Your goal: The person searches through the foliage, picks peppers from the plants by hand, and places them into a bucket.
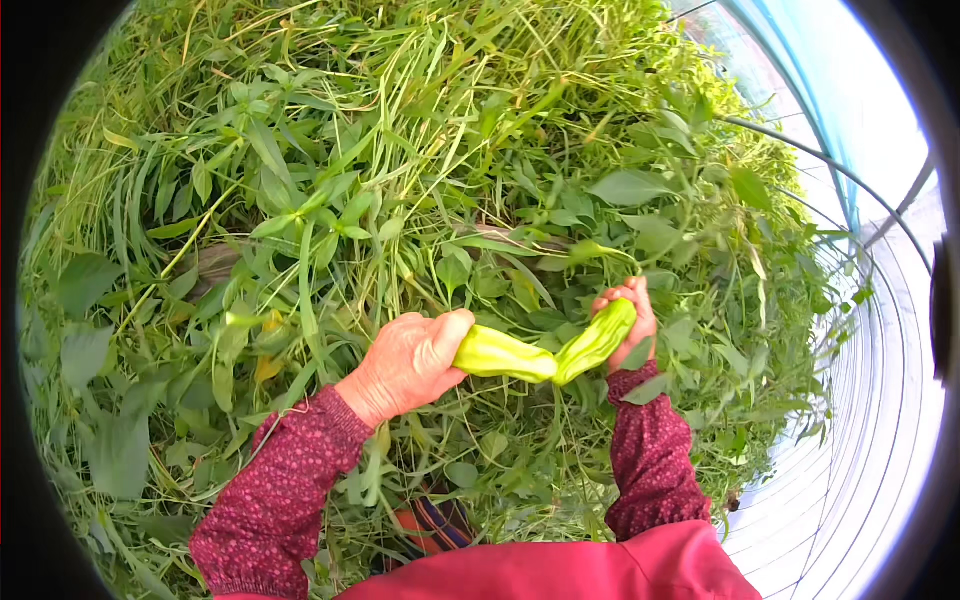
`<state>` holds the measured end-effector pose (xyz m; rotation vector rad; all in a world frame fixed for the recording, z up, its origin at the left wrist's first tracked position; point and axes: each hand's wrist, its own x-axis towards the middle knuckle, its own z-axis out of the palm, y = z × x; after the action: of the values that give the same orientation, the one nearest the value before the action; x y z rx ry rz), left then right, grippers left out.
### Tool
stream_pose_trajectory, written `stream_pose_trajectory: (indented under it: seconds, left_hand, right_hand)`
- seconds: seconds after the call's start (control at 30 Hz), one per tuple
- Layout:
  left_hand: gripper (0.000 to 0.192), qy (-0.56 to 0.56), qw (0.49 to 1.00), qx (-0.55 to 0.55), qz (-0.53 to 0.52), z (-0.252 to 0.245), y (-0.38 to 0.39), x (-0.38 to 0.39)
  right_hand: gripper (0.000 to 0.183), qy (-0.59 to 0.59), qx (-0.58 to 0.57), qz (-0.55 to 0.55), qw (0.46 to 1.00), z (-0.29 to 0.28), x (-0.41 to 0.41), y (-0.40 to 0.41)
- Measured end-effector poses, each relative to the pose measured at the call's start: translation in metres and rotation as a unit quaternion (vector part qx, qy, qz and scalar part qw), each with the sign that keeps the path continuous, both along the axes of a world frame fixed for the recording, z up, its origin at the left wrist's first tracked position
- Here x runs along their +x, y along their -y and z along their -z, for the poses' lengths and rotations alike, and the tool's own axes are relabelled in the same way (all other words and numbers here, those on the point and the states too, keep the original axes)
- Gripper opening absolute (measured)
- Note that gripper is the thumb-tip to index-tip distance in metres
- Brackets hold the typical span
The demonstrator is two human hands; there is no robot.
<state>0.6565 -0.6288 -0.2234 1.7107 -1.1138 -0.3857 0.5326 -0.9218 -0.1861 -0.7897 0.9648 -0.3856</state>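
Note:
My left hand (412,360) is wrapped around one end of a long, pale green pepper (506,356). The rest of that pepper sticks out to the right. Just beyond it my right hand (636,315) grips a second wrinkled green pepper (596,341), partly behind it, with the fingertips bent at its upper end. The two peppers meet at their lower tips in a shallow V, or overlap there in the view. A thin stem with a leaf (592,253) is just above my right fingertips; whether it joins the pepper, I cannot tell.
Dense pepper foliage (457,270) and long grass (420,97) surround my hands. Brownish strips (517,238) show among the leaves. Along the right side curve a dark tube (832,161) and translucent plastic sheeting (877,420). Striped fabric (442,521) lies below, near my red apron (525,570).

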Motion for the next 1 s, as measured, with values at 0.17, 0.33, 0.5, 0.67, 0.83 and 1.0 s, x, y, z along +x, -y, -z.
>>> stream_pose_trajectory:
  seconds: [0.17, 0.33, 0.5, 0.67, 0.83, 1.0]
  left_hand:
    - [0.063, 0.004, 0.997, -0.032, -0.066, -0.021, 0.020, -0.011]
    - [0.061, 0.002, 0.992, -0.085, -0.093, -0.030, 0.057, -0.027]
    - [0.060, -0.136, 0.978, -0.141, -0.076, -0.086, 0.041, -0.039]
    - [0.047, -0.345, 0.925, -0.087, -0.131, -0.131, 0.018, -0.016]
    - [0.046, -0.611, 0.777, -0.129, -0.084, -0.144, -0.073, -0.036]
    - [0.075, -0.553, 0.817, -0.115, -0.116, -0.170, -0.133, -0.081]
  right_hand:
    - [0.019, -0.001, 0.046, -0.060, 0.997, 0.015, -0.008, 0.000]
    - [0.013, -0.038, -0.012, -0.238, 0.970, 0.015, -0.025, -0.011]
    - [0.015, -0.118, 0.091, -0.164, 0.975, -0.004, -0.047, -0.086]
    - [0.016, -0.061, 0.081, -0.194, 0.976, -0.015, -0.042, -0.096]
    - [0.018, -0.019, -0.028, -0.275, 0.961, -0.067, 0.006, -0.134]
    - [0.018, 0.032, -0.025, -0.384, 0.922, -0.121, 0.049, -0.212]
